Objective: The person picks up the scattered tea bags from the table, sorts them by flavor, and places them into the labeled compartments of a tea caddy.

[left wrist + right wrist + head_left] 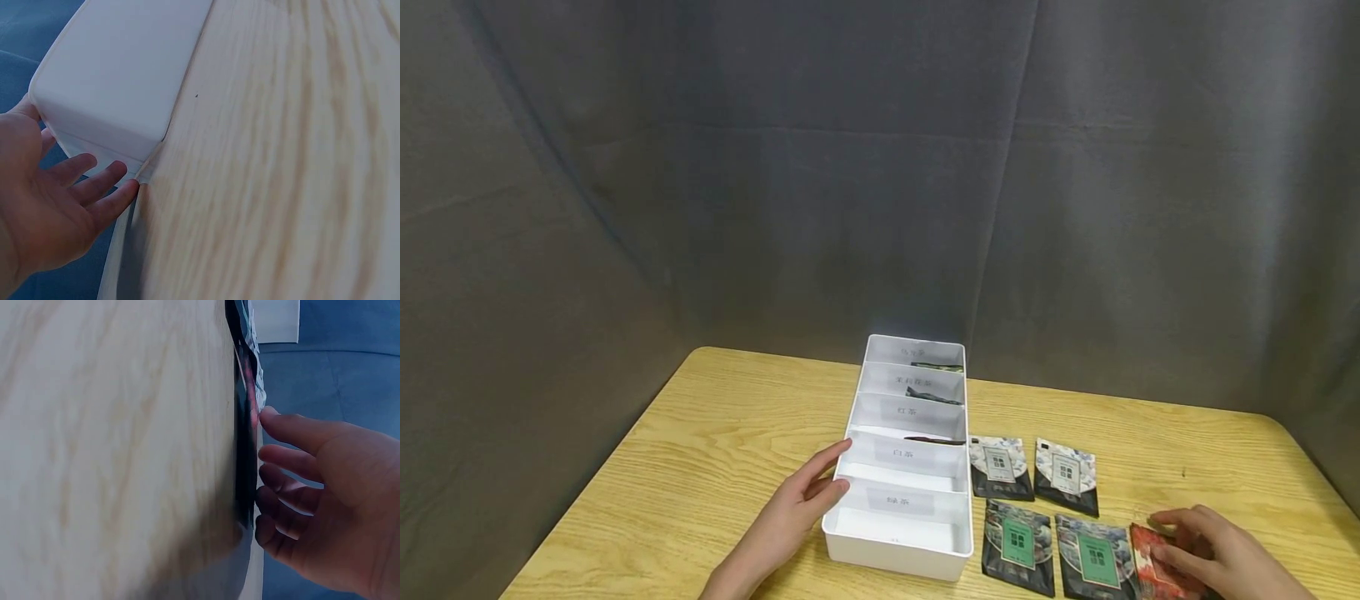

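Observation:
A white divided box (898, 554) has several labelled compartments, one behind another. Dark-edged packets stand at the right of its three rear compartments, among them a dark red one (934, 440). My left hand (786, 512) rests against the box's left side, thumb and index fingertips at the rim; the left wrist view shows the fingers spread and fairly straight beside the box wall (119, 69). At the right, my right hand (1225, 554) touches a red tea packet (1150, 567) lying on the table, fingers gently bent over it. No lift off the table shows.
Two black packets with green labels, one nearer the box (1017, 546) and one beside the red packet (1097, 560), lie in front. Behind them lie two white-and-black packets, left (1000, 467) and right (1065, 475). A grey curtain (850, 167) hangs behind the wooden table (700, 467).

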`<state>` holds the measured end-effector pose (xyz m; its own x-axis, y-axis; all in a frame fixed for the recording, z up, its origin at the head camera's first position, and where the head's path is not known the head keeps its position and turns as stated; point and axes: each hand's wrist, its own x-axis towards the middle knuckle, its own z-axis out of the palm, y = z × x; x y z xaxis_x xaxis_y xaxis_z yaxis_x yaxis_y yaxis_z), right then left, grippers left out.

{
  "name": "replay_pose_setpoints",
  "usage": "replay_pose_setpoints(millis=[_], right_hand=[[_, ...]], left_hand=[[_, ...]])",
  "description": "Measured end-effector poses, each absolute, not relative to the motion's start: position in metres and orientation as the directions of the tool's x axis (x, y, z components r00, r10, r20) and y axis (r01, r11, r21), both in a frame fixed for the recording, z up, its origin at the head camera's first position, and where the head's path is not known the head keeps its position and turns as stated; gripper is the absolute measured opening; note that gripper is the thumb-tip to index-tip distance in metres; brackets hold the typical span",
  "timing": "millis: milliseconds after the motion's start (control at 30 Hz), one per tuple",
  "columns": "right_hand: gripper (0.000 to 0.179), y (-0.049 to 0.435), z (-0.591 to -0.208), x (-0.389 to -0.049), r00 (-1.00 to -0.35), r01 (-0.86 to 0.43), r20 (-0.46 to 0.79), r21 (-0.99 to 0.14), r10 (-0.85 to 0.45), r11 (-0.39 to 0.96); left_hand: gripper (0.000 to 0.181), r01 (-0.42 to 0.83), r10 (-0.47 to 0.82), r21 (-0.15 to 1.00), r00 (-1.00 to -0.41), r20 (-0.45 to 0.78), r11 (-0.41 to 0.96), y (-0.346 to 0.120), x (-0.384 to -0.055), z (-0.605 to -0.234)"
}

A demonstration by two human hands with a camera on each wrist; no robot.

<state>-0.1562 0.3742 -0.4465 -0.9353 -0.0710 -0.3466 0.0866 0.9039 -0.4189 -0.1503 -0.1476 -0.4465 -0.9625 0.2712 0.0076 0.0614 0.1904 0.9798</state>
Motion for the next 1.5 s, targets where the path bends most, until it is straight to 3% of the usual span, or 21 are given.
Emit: replay_pose_setpoints(millis=[400,733,1100,1233,1333,1500], right_hand=[[0.053,0.391,-0.450,-0.154,-0.936,0.016,-0.326,-0.417,-0.133,0.909],[0.049,0.403,-0.452,-0.148,-0.925,0.117,-0.374,-0.452,-0.069,0.884],[0.026,0.402,-0.454,-0.145,-0.948,0.067,-0.303,-0.473,-0.092,0.878],[0.020,0.406,-0.453,-0.145,-0.944,-0.047,-0.264,-0.481,-0.196,0.875],[0.020,0.404,-0.453,-0.145,-0.941,-0.046,-0.271,-0.488,-0.201,0.872],[0.019,0.394,-0.452,-0.144,-0.962,0.073,-0.268,-0.451,-0.056,0.889]], left_hand=[[0.055,0.067,0.279,0.980,-0.960,0.013,0.185,-0.148,-0.150,-0.447],[0.057,0.045,0.284,0.985,-0.959,-0.004,0.165,-0.148,-0.151,-0.446],[0.056,0.048,0.287,0.985,-0.958,-0.002,0.168,-0.147,-0.151,-0.446],[0.057,0.048,0.279,0.983,-0.960,-0.004,0.176,-0.147,-0.151,-0.446],[0.057,0.047,0.267,0.981,-0.964,-0.004,0.186,-0.147,-0.151,-0.446],[0.057,0.038,0.259,0.981,-0.966,-0.013,0.190,-0.147,-0.151,-0.446]])
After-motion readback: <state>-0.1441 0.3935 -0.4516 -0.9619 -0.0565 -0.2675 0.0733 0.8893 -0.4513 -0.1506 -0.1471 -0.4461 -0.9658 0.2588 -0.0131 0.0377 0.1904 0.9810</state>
